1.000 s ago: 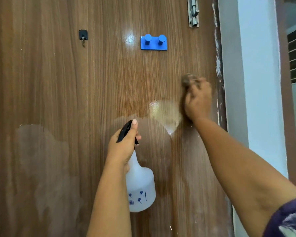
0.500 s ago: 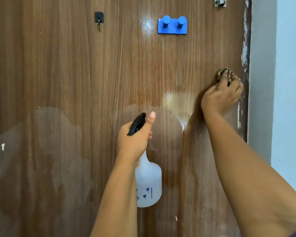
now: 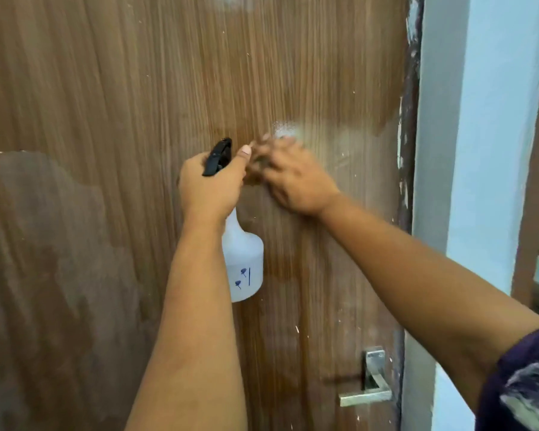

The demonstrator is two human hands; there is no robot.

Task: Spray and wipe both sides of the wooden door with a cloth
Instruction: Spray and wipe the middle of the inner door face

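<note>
On the door: my two hands work side by side at its middle.
Door (image 3: pixel 112 88): brown wood grain fills my view, with dull wet patches on its lower left.
Left hand (image 3: pixel 210 185): my fingers curl round the neck of the spray bottle (image 3: pixel 243 265), thumb up by its black trigger.
Right hand (image 3: pixel 296 175): blurred, pressed to the door beside my left; I cannot tell how its fingers lie.
Cloth: hidden, I cannot make it out.
Handle (image 3: pixel 369 390): metal, low on the right edge.

Bottle (image 3: pixel 242 269) left of handle (image 3: pixel 367 390)
</note>
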